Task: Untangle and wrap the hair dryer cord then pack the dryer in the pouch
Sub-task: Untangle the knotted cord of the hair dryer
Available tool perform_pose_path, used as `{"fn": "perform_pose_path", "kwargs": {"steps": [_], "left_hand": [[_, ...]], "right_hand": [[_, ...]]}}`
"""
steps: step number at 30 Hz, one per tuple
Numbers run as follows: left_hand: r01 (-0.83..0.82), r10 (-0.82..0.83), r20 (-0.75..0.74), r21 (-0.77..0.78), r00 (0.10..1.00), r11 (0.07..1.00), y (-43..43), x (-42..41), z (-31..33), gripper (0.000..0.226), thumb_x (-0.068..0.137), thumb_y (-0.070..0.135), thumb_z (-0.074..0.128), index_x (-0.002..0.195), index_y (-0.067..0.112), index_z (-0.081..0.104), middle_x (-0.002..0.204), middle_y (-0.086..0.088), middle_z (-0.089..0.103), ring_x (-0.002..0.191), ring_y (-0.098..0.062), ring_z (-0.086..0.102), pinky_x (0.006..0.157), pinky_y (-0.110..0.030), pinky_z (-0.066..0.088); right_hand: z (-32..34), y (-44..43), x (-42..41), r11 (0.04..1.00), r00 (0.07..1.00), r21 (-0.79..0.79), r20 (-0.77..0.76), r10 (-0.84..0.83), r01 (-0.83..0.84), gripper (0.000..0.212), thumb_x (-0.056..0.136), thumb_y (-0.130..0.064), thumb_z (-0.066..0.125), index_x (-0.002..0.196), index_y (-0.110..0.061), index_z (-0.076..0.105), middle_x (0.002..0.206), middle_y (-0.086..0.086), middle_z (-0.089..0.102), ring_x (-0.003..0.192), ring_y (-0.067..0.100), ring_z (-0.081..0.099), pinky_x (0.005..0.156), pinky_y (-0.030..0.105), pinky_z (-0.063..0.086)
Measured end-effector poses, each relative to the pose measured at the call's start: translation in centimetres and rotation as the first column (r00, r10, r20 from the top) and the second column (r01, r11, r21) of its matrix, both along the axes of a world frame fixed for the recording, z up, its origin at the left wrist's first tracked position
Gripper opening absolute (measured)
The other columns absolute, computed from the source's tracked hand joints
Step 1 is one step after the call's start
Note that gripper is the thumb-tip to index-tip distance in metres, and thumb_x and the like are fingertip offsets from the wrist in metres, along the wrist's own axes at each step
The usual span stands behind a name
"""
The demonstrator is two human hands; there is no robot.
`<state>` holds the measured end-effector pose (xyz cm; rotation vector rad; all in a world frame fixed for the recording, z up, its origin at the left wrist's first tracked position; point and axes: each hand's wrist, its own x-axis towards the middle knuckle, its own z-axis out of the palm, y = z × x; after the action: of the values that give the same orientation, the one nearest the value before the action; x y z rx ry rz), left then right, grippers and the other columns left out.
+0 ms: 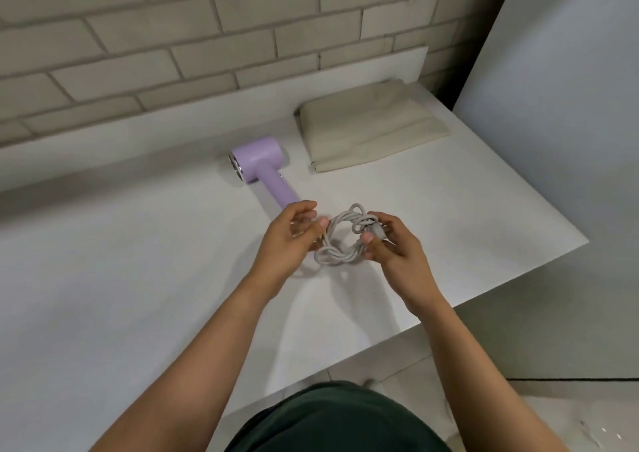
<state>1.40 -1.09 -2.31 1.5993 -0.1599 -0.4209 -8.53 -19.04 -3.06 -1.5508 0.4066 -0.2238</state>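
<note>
Holding cord (337, 258) above table (138, 278), inside edges

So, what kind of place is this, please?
Probably a home or staged room: a white table against a pale brick wall, with a lilac hair dryer and a beige pouch on it.

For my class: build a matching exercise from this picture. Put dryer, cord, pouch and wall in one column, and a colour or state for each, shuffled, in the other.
Column 1
1 dryer
2 cord
3 pouch
4 wall

Column 2
A beige, folded flat
B grey brick
C lilac, lying on the table
D tangled, held between left hand and right hand

Pairs: 1-C, 2-D, 3-A, 4-B
</note>
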Motion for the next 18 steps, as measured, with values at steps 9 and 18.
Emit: {"fn": "perform_pose_path", "kwargs": {"steps": [9, 18], "left_hand": [[0.125, -0.114, -0.110, 0.101, 0.987, 0.987, 1.1, -6.2, -1.5, 0.019, 0.098, 0.014, 0.066, 0.115, 0.024, 0.069, 0.105, 0.001, 0.076, 0.097, -0.021, 0.071, 0.079, -0.026, 0.060], [-0.064, 0.034, -0.183, -0.161, 0.983, 0.985, -1.8, -7.0, -0.7, 0.025, 0.108, 0.011, 0.051, 0.127, 0.008, 0.066, 0.116, -0.004, 0.077, 0.106, -0.021, 0.075, 0.080, -0.027, 0.060]], "right_hand": [[-0.6, -0.2, 0.1, 0.994, 1.000, 0.110, 0.012, -0.004, 0.003, 0.027, 0.102, -0.016, 0.065, 0.129, -0.015, 0.064, 0.120, 0.003, 0.073, 0.108, 0.023, 0.073, 0.086, 0.038, 0.063], [-0.3, 0.3, -0.4, 0.976, 1.000, -0.219, 0.002, 0.009, -0.008, 0.063, 0.102, -0.032, 0.064, 0.158, -0.033, 0.035, 0.141, -0.011, 0.059, 0.112, 0.004, 0.068, 0.100, 0.026, 0.054]]}}
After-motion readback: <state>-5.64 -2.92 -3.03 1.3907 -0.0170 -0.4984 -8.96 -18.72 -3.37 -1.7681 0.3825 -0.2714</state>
